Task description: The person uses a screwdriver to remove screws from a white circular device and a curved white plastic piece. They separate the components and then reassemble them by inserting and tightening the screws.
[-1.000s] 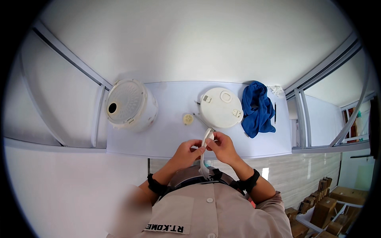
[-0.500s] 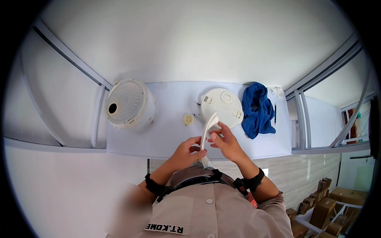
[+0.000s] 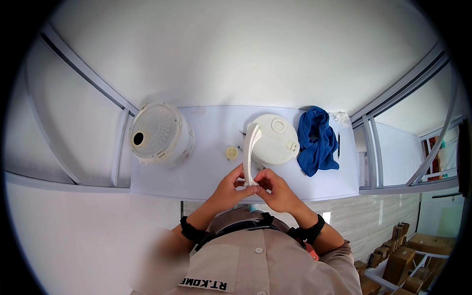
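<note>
A white curved handle [image 3: 247, 152] stands nearly upright in front of me, its free end pointing away over the table. My left hand [image 3: 229, 190] grips its near end from the left, thumb and fingers closed round it. From the other side, my right hand [image 3: 276, 191] pinches the same end, with the fingertips of both hands almost meeting. Just beyond the handle lies a round white appliance lid [image 3: 275, 145] with a ring-shaped fitting and small slots. A small pale-yellow round piece [image 3: 232, 153] rests to the left of the handle.
At the table's left stands a white tub-shaped appliance body [image 3: 158, 129] with a dark round hole on top. A crumpled blue cloth [image 3: 317, 142] and a dark pen [image 3: 339, 146] lie on the right. Metal frame posts [image 3: 374, 152] flank the table [image 3: 206, 123].
The handle has turned from edge-on to showing its broad side and stands straighter. My right hand has slid down from the handle's middle to its near end, beside my left.
</note>
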A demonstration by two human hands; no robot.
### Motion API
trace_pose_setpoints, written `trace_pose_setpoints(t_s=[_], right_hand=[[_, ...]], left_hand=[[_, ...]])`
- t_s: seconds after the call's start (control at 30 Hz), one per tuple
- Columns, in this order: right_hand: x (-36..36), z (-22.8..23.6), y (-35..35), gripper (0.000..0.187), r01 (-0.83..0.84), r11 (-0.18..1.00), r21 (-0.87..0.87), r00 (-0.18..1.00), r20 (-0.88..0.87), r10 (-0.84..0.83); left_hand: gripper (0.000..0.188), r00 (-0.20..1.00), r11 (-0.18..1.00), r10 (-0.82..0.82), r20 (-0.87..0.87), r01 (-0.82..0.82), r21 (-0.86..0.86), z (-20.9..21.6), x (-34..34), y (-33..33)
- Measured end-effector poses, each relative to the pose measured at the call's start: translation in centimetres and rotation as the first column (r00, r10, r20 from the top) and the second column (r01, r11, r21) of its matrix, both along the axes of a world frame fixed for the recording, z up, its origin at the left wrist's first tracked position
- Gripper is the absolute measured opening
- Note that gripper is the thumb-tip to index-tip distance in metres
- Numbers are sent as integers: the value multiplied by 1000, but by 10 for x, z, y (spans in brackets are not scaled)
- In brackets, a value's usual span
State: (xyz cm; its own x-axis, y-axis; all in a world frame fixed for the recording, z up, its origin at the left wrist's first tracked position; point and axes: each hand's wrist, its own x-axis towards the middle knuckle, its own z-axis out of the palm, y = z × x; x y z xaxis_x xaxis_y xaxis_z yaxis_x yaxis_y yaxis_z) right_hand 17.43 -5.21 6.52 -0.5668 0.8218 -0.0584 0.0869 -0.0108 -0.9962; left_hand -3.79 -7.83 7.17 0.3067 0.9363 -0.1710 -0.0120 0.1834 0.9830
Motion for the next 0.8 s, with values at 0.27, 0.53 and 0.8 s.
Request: trace_pose_setpoints(t_s=[0.27, 0.53, 0.8], right_hand=[[0, 2, 1, 36, -60, 966, 252, 993, 110, 33], [4, 1, 9, 33, -92, 967, 238, 991, 115, 66], [11, -54, 28, 34, -112, 871, 477, 789, 576, -214]], left_hand=[[80, 998, 998, -56, 1, 56, -23, -4, -1, 4], [77, 993, 995, -100, -58, 100, -1, -10, -7, 11], [54, 934, 926, 291, 210, -219, -307, -12, -19, 6]])
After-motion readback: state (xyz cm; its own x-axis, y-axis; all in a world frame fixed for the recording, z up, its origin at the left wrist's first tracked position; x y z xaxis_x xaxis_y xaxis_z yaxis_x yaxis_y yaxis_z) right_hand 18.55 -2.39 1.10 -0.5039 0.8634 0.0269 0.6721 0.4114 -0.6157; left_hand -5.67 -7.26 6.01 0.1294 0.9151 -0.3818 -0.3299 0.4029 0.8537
